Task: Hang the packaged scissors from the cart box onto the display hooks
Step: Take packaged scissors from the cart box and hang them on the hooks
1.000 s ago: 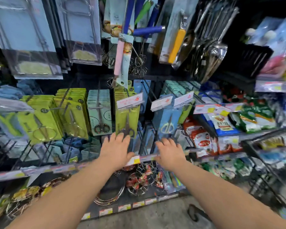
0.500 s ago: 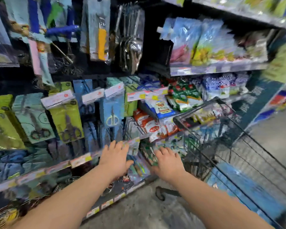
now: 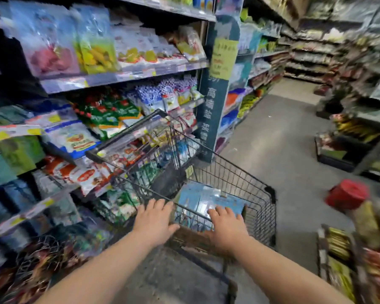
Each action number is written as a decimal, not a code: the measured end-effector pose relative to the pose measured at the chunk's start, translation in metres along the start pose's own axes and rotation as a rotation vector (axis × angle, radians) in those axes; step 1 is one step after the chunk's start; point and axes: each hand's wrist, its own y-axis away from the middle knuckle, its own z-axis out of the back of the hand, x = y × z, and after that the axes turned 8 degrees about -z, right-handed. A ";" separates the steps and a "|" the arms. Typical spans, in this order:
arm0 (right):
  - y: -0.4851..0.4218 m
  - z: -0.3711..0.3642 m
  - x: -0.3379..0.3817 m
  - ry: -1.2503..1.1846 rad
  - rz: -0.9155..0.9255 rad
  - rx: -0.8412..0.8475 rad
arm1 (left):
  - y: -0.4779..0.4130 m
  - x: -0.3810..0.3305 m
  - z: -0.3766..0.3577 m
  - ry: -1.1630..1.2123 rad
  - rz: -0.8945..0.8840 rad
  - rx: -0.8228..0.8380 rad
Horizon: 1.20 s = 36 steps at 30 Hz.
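Observation:
A black wire shopping cart (image 3: 239,178) stands in the aisle in front of me. Inside it lies a brown cardboard box (image 3: 191,240) with blue packaged scissors (image 3: 206,198) stacked in it. My left hand (image 3: 156,222) hovers over the cart's near left rim, fingers straight and spread, holding nothing. My right hand (image 3: 226,227) reaches over the near edge of the box, fingers extended just at the blue packs, holding nothing. The display hooks with scissors are out of view to the left. The picture is blurred by motion.
Shelves (image 3: 119,75) full of bagged goods run along the left. A dark green shelf-end sign (image 3: 215,102) stands beyond the cart. The grey aisle floor (image 3: 283,139) stretches to the right. A red-capped jar (image 3: 347,194) and packed goods sit at the right edge.
My view has swung right, from the scissors hooks to the cart. Both hands have moved from the shelf rail to above the cart box.

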 end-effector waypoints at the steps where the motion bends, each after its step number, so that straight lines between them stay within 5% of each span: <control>1: 0.000 0.000 -0.015 -0.011 -0.022 0.000 | -0.008 -0.012 0.000 -0.006 -0.026 -0.001; 16: -0.054 -0.031 -0.137 -0.145 -0.345 0.108 | -0.157 -0.077 -0.042 -0.069 -0.287 0.184; 28: -0.188 -0.058 -0.129 -0.215 -0.473 0.269 | -0.307 -0.007 -0.075 -0.082 -0.379 0.339; 36: -0.222 -0.099 -0.142 -0.230 -0.515 0.435 | -0.344 -0.022 -0.119 -0.042 -0.414 0.481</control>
